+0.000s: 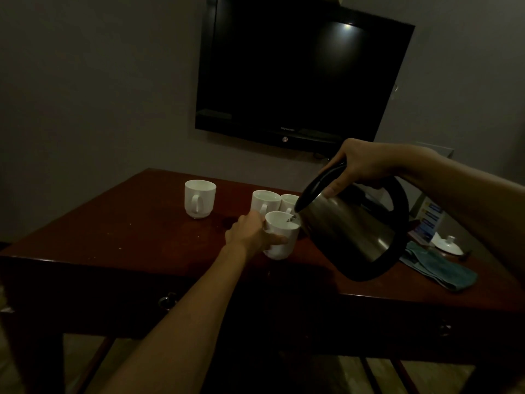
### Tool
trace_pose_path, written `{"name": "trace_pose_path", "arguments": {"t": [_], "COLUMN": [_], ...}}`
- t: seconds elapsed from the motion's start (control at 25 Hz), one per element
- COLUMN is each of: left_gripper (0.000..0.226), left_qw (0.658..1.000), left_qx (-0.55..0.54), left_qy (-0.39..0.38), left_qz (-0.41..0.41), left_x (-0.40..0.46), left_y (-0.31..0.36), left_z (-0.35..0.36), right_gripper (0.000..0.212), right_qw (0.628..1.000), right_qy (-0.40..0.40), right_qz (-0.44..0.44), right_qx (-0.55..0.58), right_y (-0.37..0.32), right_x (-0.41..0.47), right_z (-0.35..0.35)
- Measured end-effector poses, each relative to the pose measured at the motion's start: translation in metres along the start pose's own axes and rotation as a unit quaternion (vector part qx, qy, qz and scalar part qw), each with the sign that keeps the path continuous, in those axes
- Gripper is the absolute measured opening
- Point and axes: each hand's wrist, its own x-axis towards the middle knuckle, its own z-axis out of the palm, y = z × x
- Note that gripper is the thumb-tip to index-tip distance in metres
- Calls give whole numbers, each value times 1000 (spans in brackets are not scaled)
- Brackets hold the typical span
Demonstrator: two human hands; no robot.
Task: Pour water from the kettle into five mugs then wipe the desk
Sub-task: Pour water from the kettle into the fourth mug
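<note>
Kettle (pixel 352 223) was tilted, spout over the near mug (pixel 281 237) at the desk's (pixel 113 237) front middle; right hand (pixel 360 166) gripped its handle. Left hand (pixel 252 231) curled round that mug. Three other mugs (pixel 199 198) stood behind. Teal cloth (pixel 443 271) lay right of the kettle.
</note>
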Motion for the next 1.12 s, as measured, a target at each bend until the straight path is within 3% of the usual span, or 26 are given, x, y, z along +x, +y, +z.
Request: {"name": "trace_pose_path", "arguments": {"t": [0.48, 1.12], "left_gripper": [68, 60], "left_qw": [1000, 1000], "left_qx": [4, -6], "left_qy": [6, 3], "left_qz": [-3, -8], "left_x": [0, 1], "left_y": [-1, -2], "left_z": [0, 0], "right_gripper": [43, 47], "right_qw": [1000, 1000], "right_qy": [-8, -8], "right_qz": [6, 1], "right_qx": [-4, -10], "right_y": [-8, -8], "right_x": [-3, 0], "right_z": [0, 1]}}
